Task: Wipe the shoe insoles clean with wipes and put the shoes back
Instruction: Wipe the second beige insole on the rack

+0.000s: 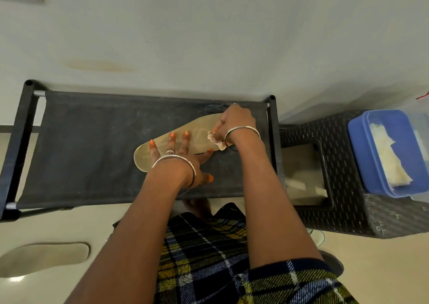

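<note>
A flat tan foot-shaped insole (pixel 185 139) is showing pale against a black fabric shelf (pixel 88 146). The left hand (pixel 178 164) is wearing bright orange nail polish, and thin silver bangles (pixel 173 158) are shining on both wrists. A crumpled wipe (pixel 217 141) is looking off-white with brownish smudges. A blue plastic tub (pixel 358 155) is showing white wipes (pixel 392 160) inside, on a dark grey woven-pattern stool (pixel 343 215). A plaid garment (pixel 204 252) is crossing navy, olive-yellow and white. 1 more beige insole (pixel 46 257) is blending into the cream floor (pixel 383 269).

Silver bangles (pixel 242 127) x2, orange nails (pixel 173 134), blu/yel plaid garment (pixel 204 257).
</note>
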Tool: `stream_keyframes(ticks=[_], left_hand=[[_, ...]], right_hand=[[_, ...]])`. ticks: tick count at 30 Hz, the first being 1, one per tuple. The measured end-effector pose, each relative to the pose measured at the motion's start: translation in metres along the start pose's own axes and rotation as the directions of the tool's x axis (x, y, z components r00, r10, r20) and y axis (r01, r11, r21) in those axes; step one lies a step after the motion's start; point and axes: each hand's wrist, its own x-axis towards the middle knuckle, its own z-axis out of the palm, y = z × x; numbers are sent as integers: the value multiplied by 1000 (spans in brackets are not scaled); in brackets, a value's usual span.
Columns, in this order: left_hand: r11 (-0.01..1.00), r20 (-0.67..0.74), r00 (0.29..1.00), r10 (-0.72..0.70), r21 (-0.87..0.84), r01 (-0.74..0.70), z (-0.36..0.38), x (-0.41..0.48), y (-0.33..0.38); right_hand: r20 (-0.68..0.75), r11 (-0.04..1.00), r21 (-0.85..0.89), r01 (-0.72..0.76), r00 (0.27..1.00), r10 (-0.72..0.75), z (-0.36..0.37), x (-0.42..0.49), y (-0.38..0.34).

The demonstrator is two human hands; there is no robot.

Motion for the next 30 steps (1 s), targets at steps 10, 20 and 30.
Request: stream_keyframes(ticks=[10, 20, 30], left_hand=[[1000, 23, 1000, 10, 19, -10, -1, -2, -5], [1000, 29, 999, 25, 4, -25, -1, -2, -7], [1000, 34, 999, 21, 0, -21, -2, -6, -11]], right_hand=[[-97, 998, 54, -14, 995, 20, 3, 3, -2], [-258, 985, 174, -2, 965, 48, -6, 3, 9], [-186, 997, 44, 62, 981, -53, -6, 2, 0]])
